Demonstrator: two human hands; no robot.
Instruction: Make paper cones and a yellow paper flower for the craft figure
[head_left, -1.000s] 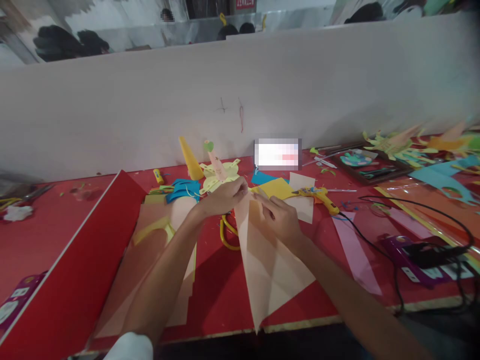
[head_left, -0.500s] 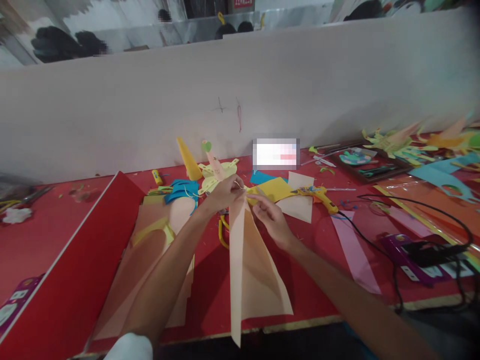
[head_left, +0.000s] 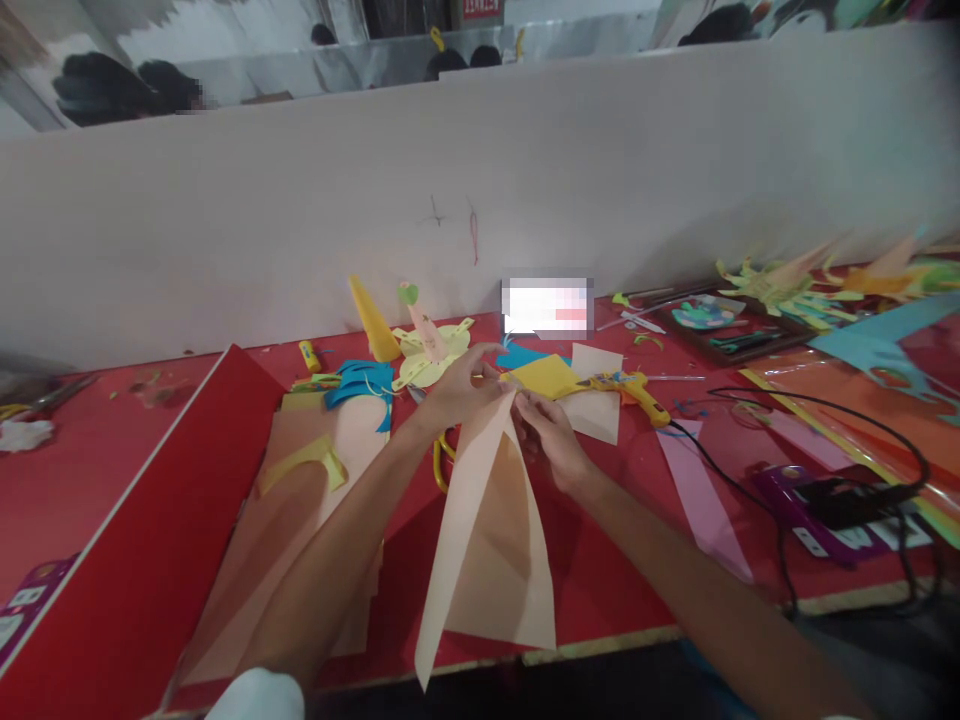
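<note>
A sheet of peach paper (head_left: 502,560), rolled partway toward a cone, hangs from my fingers with its wide end toward me. My left hand (head_left: 469,385) pinches it at the narrow tip from the left. On the other side, my right hand (head_left: 551,435) has its fingers closed on the paper's edge just below the tip. Behind my hands stand a yellow paper cone (head_left: 375,325) and a peach cone (head_left: 426,330) on a pale yellow paper disc (head_left: 454,345). Yellow-handled scissors (head_left: 441,465) lie partly hidden beneath my left hand.
A yellow glue gun (head_left: 646,398) with a black cord lies right of my hands, by yellow paper (head_left: 551,375). Peach sheets (head_left: 262,560) and blue paper strips (head_left: 364,382) lie left, beside a red board (head_left: 150,530). A purple box (head_left: 802,515) is at the right, a white partition (head_left: 300,220) behind.
The peach paper's tip has shifted right and its lower end has swung left. My right hand's fingers have curled closed around the paper's edge near the tip.
</note>
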